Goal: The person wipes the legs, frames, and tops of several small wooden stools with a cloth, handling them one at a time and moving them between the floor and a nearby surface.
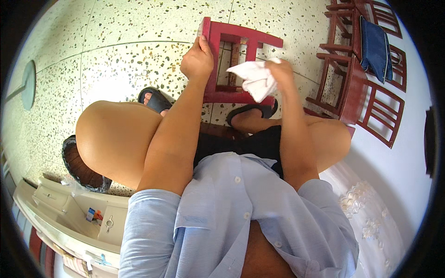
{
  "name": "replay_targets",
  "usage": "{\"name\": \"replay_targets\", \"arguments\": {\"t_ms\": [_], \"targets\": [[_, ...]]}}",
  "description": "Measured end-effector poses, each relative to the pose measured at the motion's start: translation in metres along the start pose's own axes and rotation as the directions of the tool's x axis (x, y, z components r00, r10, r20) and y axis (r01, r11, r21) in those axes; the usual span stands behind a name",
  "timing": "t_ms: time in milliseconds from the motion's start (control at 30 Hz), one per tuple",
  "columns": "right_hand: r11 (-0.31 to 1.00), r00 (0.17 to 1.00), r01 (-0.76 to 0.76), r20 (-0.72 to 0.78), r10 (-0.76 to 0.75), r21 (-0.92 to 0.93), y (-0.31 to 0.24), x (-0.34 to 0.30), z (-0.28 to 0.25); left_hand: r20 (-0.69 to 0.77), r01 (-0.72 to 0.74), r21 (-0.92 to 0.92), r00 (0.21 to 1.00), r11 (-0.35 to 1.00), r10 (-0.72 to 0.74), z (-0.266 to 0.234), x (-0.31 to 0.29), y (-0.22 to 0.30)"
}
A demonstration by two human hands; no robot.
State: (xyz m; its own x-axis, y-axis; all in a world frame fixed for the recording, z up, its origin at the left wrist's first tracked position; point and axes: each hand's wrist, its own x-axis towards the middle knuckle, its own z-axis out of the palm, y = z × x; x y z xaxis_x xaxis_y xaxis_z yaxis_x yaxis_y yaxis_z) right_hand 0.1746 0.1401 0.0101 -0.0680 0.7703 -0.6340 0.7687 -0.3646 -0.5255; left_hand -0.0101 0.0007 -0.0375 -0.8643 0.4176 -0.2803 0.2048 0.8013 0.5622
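Observation:
In front of me a small red wooden stool (214,60) is turned on its side, its legs and crossbars pointing to the right. My left hand (197,60) is closed on the stool's left edge, near the far corner. My right hand (281,74) bunches a white cloth (257,81) over the stool's right side; the hand is slightly blurred. Whether the cloth touches the wood I cannot tell. Below the stool, my feet are in black slippers (157,98) on either side.
Red wooden chairs (352,88) stand along the right wall, with a dark blue bag (375,48) on them. A lined waste bin (81,167) and an open beige drawer unit (74,204) are at the left. White lace fabric (366,217) hangs at the lower right. A round stand base (28,85) is far left.

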Motion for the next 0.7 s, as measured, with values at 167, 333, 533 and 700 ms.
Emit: {"name": "replay_targets", "arguments": {"t_ms": [167,333,533,700], "targets": [[0.954,0.924,0.284,-0.292,-0.245,0.097,-0.002,0.035,-0.067,0.171,0.102,-0.052,0.981,0.993,-0.092,-0.008,0.002,0.011],[0.893,0.803,0.433,-0.400,-0.442,-0.118,-0.038,0.020,-0.053,0.147,0.157,-0.063,0.978,0.986,-0.147,-0.014,0.005,-0.002],[0.538,0.686,0.477,-0.088,-0.722,-0.695,-0.023,0.048,0.068,0.137,0.104,0.005,0.985,0.995,-0.104,-0.003,0.008,-0.002],[0.395,0.511,0.748,0.084,-0.855,-0.533,-0.051,0.027,0.115,0.122,0.042,-0.046,0.992,0.998,-0.036,0.000,0.010,-0.004]]}}
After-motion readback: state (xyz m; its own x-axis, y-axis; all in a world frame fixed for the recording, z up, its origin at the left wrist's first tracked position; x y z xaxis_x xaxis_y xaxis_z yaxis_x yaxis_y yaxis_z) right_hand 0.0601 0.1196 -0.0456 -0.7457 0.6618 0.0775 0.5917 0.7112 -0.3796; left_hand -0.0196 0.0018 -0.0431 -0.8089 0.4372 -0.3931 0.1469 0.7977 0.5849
